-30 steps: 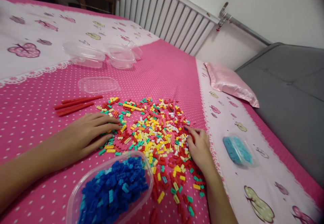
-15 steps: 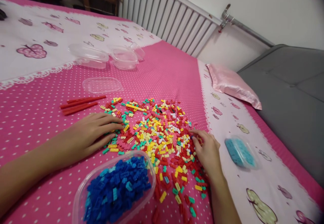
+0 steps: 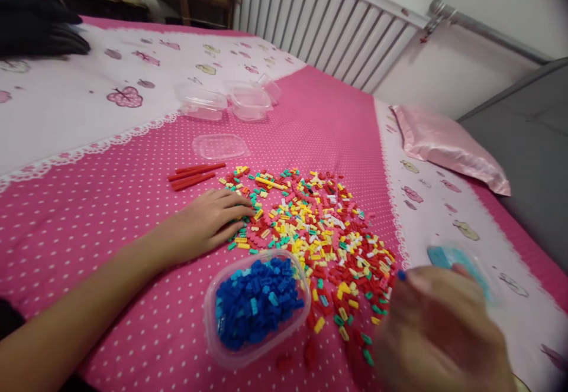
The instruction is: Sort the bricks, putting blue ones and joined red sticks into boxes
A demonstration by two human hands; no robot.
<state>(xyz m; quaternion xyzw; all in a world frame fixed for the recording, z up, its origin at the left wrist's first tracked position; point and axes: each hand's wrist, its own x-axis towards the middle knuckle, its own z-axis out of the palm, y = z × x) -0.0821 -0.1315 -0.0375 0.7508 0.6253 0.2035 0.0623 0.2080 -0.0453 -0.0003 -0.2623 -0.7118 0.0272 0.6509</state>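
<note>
We take the step in hand to be lifting one blue piece (image 3: 402, 275) away from the mixed bricks (image 3: 310, 235) on the bed (image 3: 337, 111). It shows at the fingertips of our right hand (image 3: 437, 327), beyond the side of the spread nearer the headboard (image 3: 536, 105); those fingers look pinched narrow on it. Our left hand (image 3: 215, 217) lies palm down at the other side of the bricks, fingers stretched and slightly apart, tips among the loose pieces, gripping nothing we can see.

The open tub (image 3: 210, 315) of blue bricks (image 3: 255, 306) sits between our forearms, towards the bed's near edge. If the piece belongs there, we judge that the next move calls for keeping the pinch and passing over the rim without knocking it.

Our right hand is badly blurred, so we cannot tell the piece's shape or whether the palm holds more. That hand also partly covers the light-blue tub (image 3: 470, 271) towards the headboard. The headboard is cut off, and we cannot identify the dark thing (image 3: 39, 28) at the bed's far left corner.
</note>
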